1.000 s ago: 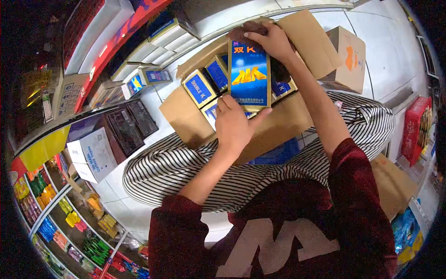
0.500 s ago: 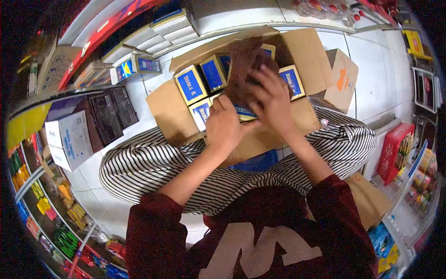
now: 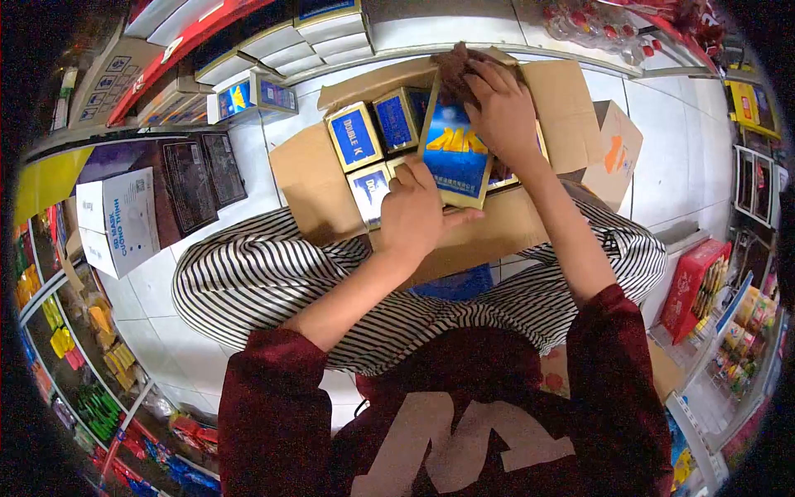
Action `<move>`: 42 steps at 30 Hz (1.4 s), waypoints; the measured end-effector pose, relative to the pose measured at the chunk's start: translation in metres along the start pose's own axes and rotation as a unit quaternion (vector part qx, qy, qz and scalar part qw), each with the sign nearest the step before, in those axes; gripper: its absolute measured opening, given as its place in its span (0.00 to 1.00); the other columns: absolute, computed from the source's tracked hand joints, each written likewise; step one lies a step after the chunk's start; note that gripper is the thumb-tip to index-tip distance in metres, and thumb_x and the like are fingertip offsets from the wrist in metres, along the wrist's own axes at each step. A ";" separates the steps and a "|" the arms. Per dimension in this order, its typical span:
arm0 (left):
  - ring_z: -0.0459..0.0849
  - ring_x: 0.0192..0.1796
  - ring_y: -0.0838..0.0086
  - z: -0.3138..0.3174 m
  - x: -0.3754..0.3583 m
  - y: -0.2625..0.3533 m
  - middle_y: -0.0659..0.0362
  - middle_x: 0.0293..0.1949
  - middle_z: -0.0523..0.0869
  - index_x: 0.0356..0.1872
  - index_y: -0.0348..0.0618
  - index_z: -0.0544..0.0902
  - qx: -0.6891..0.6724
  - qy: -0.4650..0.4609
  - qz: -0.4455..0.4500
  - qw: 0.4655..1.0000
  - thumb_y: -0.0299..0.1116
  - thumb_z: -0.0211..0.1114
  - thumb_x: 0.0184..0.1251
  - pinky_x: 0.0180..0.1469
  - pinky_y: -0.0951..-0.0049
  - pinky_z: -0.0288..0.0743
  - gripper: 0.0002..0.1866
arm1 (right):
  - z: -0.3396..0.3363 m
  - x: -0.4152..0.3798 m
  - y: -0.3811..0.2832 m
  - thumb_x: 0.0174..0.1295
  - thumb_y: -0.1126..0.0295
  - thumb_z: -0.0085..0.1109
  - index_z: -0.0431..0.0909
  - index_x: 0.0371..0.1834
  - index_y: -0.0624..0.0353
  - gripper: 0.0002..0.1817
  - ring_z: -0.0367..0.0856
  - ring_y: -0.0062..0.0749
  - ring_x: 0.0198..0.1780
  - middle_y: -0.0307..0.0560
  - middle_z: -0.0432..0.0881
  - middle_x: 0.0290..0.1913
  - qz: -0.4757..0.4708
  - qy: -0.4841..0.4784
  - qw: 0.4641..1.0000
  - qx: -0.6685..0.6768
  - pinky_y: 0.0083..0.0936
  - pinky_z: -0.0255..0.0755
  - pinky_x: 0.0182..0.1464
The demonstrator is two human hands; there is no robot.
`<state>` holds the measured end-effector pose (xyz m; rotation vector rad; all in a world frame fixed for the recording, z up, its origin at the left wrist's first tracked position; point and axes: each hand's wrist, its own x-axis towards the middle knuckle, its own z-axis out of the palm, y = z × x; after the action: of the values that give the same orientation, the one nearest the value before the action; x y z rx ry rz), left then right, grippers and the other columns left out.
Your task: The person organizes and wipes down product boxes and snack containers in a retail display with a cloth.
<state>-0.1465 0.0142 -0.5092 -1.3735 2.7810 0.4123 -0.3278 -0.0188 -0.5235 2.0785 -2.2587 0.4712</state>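
A blue box with yellow lettering [image 3: 454, 153] stands tilted in the open cardboard carton [image 3: 302, 178] between my knees. My left hand [image 3: 414, 211] grips its lower left edge, with the thumb stretched along the bottom and the fingers curled. My right hand [image 3: 505, 108] is closed on a brown cloth [image 3: 454, 73], pressed against the top of the blue box. Other boxes lie in the carton: a blue and gold Double K box [image 3: 356, 137], another behind it [image 3: 395, 120], and a white-edged one [image 3: 367, 195] partly behind my left hand.
A white mask box [image 3: 124, 219] and a dark flat package [image 3: 203, 186] are at the left. Stacked boxes [image 3: 323, 45] line the back shelf. A smaller carton [image 3: 613, 153] sits to the right, near a red box [image 3: 696, 286]. Shelves of packets stand on both sides.
My right hand and the brown cloth have moved up, from over the middle of the blue box to its top, uncovering its front. My left hand has shifted slightly right.
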 end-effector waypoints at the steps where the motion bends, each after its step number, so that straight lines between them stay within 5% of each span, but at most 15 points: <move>1: 0.77 0.29 0.71 0.002 -0.002 0.001 0.52 0.31 0.73 0.43 0.21 0.65 0.000 0.006 0.003 1.000 0.74 0.57 0.27 0.20 0.79 0.74 0.56 | -0.005 -0.007 -0.004 0.45 0.71 0.58 0.74 0.43 0.58 0.18 0.66 0.42 0.56 0.43 0.70 0.54 -0.006 0.000 1.000 0.003 0.37 0.63 0.54; 13: 0.78 0.31 0.71 0.005 -0.005 0.000 0.53 0.33 0.73 0.47 0.22 0.63 -0.014 -0.031 -0.010 0.999 0.69 0.63 0.26 0.23 0.80 0.74 0.56 | -0.039 -0.094 -0.041 0.41 0.73 0.57 0.73 0.42 0.56 0.20 0.62 0.37 0.62 0.41 0.66 0.60 -0.054 -0.097 0.989 0.095 0.35 0.63 0.55; 17: 0.78 0.27 0.72 0.006 -0.004 0.002 0.54 0.29 0.74 0.47 0.22 0.63 -0.010 -0.015 -0.021 1.000 0.70 0.63 0.27 0.23 0.80 0.74 0.56 | -0.055 -0.078 -0.022 0.41 0.69 0.59 0.73 0.45 0.55 0.22 0.64 0.39 0.61 0.39 0.64 0.61 -0.154 -0.167 0.971 0.073 0.35 0.66 0.54; 21: 0.78 0.26 0.72 0.002 -0.003 -0.001 0.53 0.28 0.75 0.47 0.21 0.63 -0.037 -0.020 -0.018 0.999 0.71 0.61 0.29 0.23 0.78 0.75 0.56 | -0.027 -0.044 0.023 0.46 0.63 0.61 0.70 0.51 0.55 0.26 0.66 0.40 0.58 0.42 0.65 0.60 -0.164 -0.094 0.982 0.009 0.33 0.66 0.55; 24: 0.79 0.27 0.70 -0.001 -0.001 -0.005 0.51 0.28 0.75 0.46 0.21 0.63 -0.071 0.005 -0.011 0.997 0.71 0.61 0.31 0.23 0.76 0.75 0.56 | -0.010 -0.009 0.044 0.51 0.65 0.57 0.72 0.50 0.56 0.21 0.72 0.36 0.52 0.44 0.72 0.54 -0.073 -0.061 0.994 0.058 0.28 0.68 0.51; 25: 0.79 0.28 0.68 -0.002 0.002 -0.008 0.50 0.29 0.76 0.46 0.21 0.63 -0.083 0.022 -0.008 0.996 0.71 0.61 0.32 0.24 0.74 0.76 0.55 | 0.000 0.003 0.051 0.52 0.66 0.56 0.72 0.49 0.56 0.20 0.73 0.34 0.50 0.44 0.74 0.51 0.011 -0.102 0.978 0.182 0.26 0.68 0.50; 27: 0.80 0.30 0.65 -0.005 0.006 -0.011 0.47 0.30 0.76 0.46 0.20 0.62 -0.117 0.029 -0.008 0.993 0.70 0.61 0.33 0.26 0.72 0.76 0.54 | 0.021 0.018 0.057 0.53 0.68 0.53 0.74 0.48 0.58 0.17 0.74 0.28 0.45 0.44 0.77 0.45 0.175 -0.178 0.876 0.411 0.23 0.68 0.47; 28: 0.80 0.31 0.62 -0.007 0.009 -0.012 0.45 0.31 0.76 0.45 0.19 0.62 -0.138 0.021 -0.011 0.990 0.69 0.61 0.34 0.27 0.71 0.76 0.54 | 0.028 0.017 0.054 0.53 0.67 0.53 0.75 0.46 0.61 0.17 0.73 0.22 0.40 0.42 0.78 0.40 0.245 -0.149 0.800 0.527 0.21 0.66 0.45; 31: 0.80 0.33 0.56 -0.007 0.010 -0.014 0.40 0.34 0.75 0.45 0.18 0.62 -0.172 0.018 -0.012 0.985 0.68 0.61 0.36 0.30 0.67 0.77 0.53 | 0.041 0.009 0.034 0.52 0.64 0.55 0.75 0.45 0.63 0.19 0.73 0.25 0.42 0.42 0.78 0.42 0.386 -0.030 0.686 0.617 0.21 0.65 0.48; 32: 0.80 0.34 0.54 -0.006 0.010 -0.015 0.38 0.35 0.75 0.45 0.17 0.61 -0.179 0.020 -0.010 0.984 0.68 0.61 0.37 0.32 0.66 0.77 0.53 | 0.050 0.004 0.037 0.53 0.61 0.54 0.72 0.50 0.63 0.22 0.72 0.30 0.47 0.44 0.76 0.46 0.330 -0.006 0.747 0.577 0.22 0.62 0.52; 35: 0.80 0.34 0.50 -0.017 0.009 -0.015 0.39 0.34 0.76 0.42 0.23 0.62 -0.256 -0.007 -0.031 0.966 0.66 0.62 0.40 0.34 0.60 0.76 0.48 | 0.059 -0.017 0.027 0.55 0.59 0.53 0.68 0.55 0.62 0.26 0.68 0.32 0.52 0.47 0.72 0.51 0.353 0.055 0.740 0.569 0.24 0.58 0.56; 36: 0.80 0.34 0.49 -0.008 0.008 -0.014 0.38 0.34 0.75 0.42 0.22 0.61 -0.255 0.038 -0.016 0.966 0.67 0.61 0.41 0.34 0.59 0.76 0.48 | 0.045 -0.026 0.012 0.57 0.59 0.51 0.65 0.57 0.63 0.27 0.66 0.32 0.53 0.48 0.71 0.53 0.352 0.045 0.726 0.589 0.24 0.57 0.57; 42: 0.79 0.36 0.48 -0.009 0.003 -0.012 0.36 0.34 0.74 0.45 0.21 0.60 -0.271 -0.051 -0.014 0.961 0.68 0.57 0.44 0.37 0.58 0.74 0.50 | 0.003 -0.108 -0.050 0.60 0.64 0.49 0.62 0.57 0.68 0.24 0.67 0.32 0.52 0.51 0.71 0.52 0.372 -0.004 0.744 0.556 0.27 0.59 0.56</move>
<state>-0.1385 0.0028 -0.5032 -1.4094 2.6638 1.2771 -0.2676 0.0822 -0.5411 1.0483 -3.1082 2.2951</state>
